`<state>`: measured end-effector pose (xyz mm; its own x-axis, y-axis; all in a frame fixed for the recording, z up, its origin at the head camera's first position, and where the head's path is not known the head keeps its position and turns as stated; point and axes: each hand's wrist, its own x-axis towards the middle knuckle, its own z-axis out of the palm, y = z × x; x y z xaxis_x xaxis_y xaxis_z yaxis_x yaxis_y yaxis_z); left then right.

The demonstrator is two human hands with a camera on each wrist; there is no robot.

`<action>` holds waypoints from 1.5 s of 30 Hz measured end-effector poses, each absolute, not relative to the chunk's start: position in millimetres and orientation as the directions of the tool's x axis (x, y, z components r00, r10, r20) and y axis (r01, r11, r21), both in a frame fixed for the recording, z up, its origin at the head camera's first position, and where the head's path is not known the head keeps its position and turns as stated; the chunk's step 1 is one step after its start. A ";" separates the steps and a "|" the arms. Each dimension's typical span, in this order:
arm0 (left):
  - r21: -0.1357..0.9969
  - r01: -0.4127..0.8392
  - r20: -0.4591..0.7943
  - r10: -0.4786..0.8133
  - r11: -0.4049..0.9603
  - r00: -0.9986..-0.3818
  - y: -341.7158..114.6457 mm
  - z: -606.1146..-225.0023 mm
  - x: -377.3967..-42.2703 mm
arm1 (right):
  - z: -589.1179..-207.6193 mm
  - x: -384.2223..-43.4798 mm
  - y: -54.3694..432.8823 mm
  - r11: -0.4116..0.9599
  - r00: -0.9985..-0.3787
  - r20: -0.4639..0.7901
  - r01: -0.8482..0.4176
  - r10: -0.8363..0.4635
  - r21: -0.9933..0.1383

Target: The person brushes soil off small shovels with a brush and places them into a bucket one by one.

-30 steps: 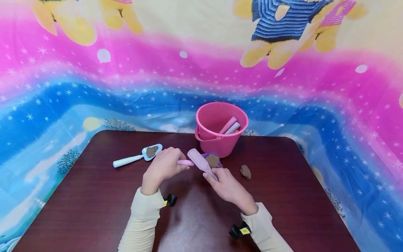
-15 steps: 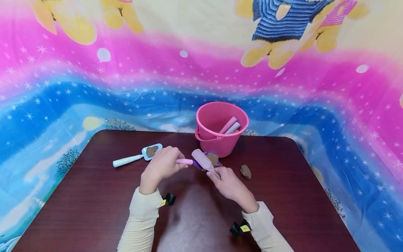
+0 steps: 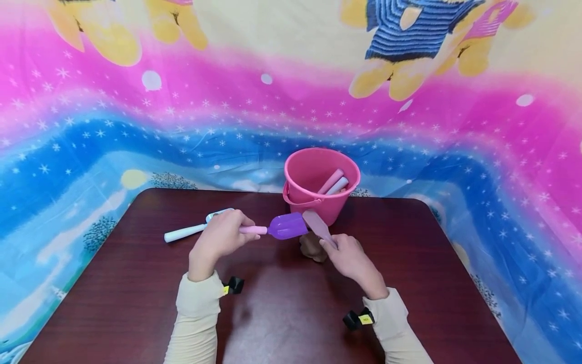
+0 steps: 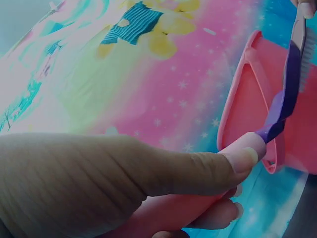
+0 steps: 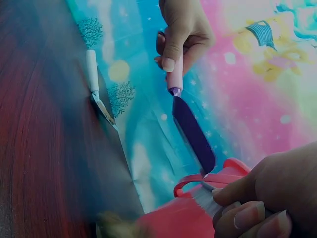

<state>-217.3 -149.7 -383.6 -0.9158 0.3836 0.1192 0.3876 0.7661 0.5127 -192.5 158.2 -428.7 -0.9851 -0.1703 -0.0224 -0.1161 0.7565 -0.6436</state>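
In the head view my left hand (image 3: 220, 235) grips the pink handle of a toy shovel (image 3: 288, 226) with a purple blade, raised above the table. No clay shows on that blade. My right hand (image 3: 352, 258) holds a small pale-mauve brush (image 3: 319, 226); its whitish bristles (image 5: 203, 199) show in the right wrist view. The brush's head is at the shovel's tip; whether they touch I cannot tell. Below both tools a brown clay-like lump (image 3: 312, 247) lies on the table, partly hidden by the brush and right hand.
Behind the tools stands a pink bucket (image 3: 313, 205), with a pink handle (image 3: 331, 182) and a white handle (image 3: 337, 185) inside. On the left lies a light-blue shovel with a white handle (image 3: 184, 233), its blade mostly hidden by my left hand. A printed cloth (image 3: 236, 111) hangs behind the dark table (image 3: 282, 313).
The brown lump, earlier on the purple shovel, is now on the table. The shovel has lifted and moved left; the brush has moved right. My right hand now covers the smaller brown piece's spot.
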 end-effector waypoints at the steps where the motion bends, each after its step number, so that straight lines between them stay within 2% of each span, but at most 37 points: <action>1: 0.514 0.391 0.125 0.385 0.763 -0.915 -150.3 -383.0 -217.5 | -428.7 -193.2 159.2 0.753 -0.986 -0.021 -0.114 -0.167 -0.648; 12: 0.476 0.381 0.129 0.365 0.793 -0.922 -148.4 -384.5 -218.8 | -425.5 -190.7 160.6 0.712 -0.986 -0.044 -0.083 -0.159 -0.697; 17: 0.457 0.372 0.122 0.357 0.808 -0.926 -144.8 -387.6 -220.0 | -423.0 -186.5 157.3 0.728 -0.984 -0.024 -0.113 -0.174 -0.676; 21: 0.457 0.386 0.113 0.377 0.802 -0.919 -138.4 -388.5 -220.8 | -422.6 -184.7 152.6 0.690 -0.978 -0.025 -0.129 -0.209 -0.712; 32: 0.473 0.453 0.174 0.424 0.755 -0.889 -123.5 -392.3 -220.8 | -427.5 -180.2 135.7 0.579 -0.952 -0.016 -0.172 -0.305 -0.797; 45: 0.433 0.507 0.254 0.439 0.746 -0.862 -118.8 -390.9 -221.3 | -429.5 -180.3 129.3 0.591 -0.946 0.041 -0.235 -0.322 -0.772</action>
<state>-221.3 -118.8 -390.9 -0.8620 0.4385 0.2543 0.5069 0.7455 0.4327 -180.3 129.3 -429.5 -0.9457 -0.3223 0.0413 -0.2351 0.5911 -0.7715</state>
